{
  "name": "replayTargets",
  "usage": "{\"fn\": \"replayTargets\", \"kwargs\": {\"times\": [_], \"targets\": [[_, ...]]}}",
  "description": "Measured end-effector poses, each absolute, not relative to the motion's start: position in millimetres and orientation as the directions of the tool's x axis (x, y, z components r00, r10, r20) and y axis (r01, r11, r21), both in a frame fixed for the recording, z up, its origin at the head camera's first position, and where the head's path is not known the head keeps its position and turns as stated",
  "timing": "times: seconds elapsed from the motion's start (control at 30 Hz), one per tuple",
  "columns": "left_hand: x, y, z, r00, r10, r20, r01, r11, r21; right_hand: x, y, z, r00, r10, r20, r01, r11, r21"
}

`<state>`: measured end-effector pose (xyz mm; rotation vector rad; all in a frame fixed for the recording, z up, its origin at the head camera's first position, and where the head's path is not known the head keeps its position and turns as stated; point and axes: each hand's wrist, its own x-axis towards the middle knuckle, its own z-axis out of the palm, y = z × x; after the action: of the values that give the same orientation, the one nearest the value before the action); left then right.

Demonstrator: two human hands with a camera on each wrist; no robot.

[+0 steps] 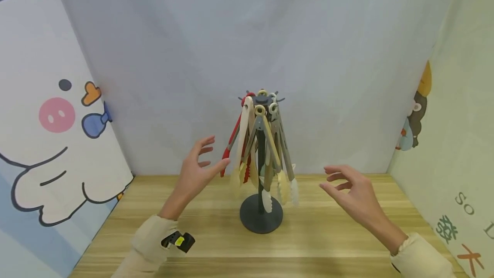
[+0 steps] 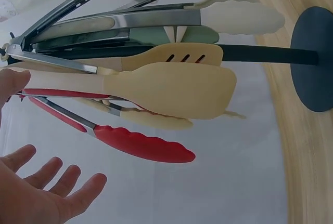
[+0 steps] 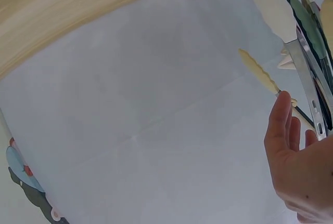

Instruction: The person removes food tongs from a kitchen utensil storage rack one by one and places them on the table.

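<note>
A dark stand [image 1: 261, 220] with a round base and a hooked top holds several hanging kitchen tongs. Red tongs [image 2: 145, 143] hang on its left side; cream tongs [image 2: 171, 91] with a flat head and a slotted head hang beside them. White-tipped metal tongs [image 2: 242, 17] and green-tipped tongs [image 2: 200, 35] are also there, partly overlapped. My left hand [image 1: 194, 173] is spread just left of the red tongs, thumb toward them, gripping nothing. Away to the right of the stand, my right hand [image 1: 353, 192] hovers with relaxed, slightly bent fingers and holds nothing.
The stand rests on a wood-grain table [image 1: 316, 239]. A pale cloth backdrop [image 1: 347, 55] rises behind it. Printed panels close both sides, a white cartoon animal [image 1: 31, 67] on the left one. A black strap device [image 1: 179, 240] sits at the left wrist.
</note>
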<state>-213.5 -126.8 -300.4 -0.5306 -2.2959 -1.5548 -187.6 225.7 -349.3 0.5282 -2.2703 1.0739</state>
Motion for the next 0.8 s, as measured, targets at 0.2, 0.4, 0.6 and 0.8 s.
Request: {"fn": "replayTargets", "kwargs": {"times": [0.2,0.4,0.6,0.8], "targets": [[-216.0,-125.7,-286.9,-0.868,0.136,0.477,0.493,0.349,0.797,-191.4,219.0,-340.1,-0.745,-0.135,0.653,-0.588,0.594,-0.548],[-217.5,-122.4,-274.1,-0.858,0.141,0.494,0.509,0.363,0.781,-194.2,213.6,-333.5,-0.728,-0.153,0.668,-0.612,0.583,-0.534],[-232.4,-121.1,-272.0,-0.846,0.141,0.515,0.527,0.369,0.765,-199.3,209.9,-329.9,-0.722,-0.161,0.673,-0.616,0.592,-0.519],[-253.0,-121.3,-271.9,-0.816,0.159,0.556,0.569,0.388,0.725,-202.6,207.1,-325.7,-0.724,-0.168,0.669,-0.613,0.601,-0.513]]}}
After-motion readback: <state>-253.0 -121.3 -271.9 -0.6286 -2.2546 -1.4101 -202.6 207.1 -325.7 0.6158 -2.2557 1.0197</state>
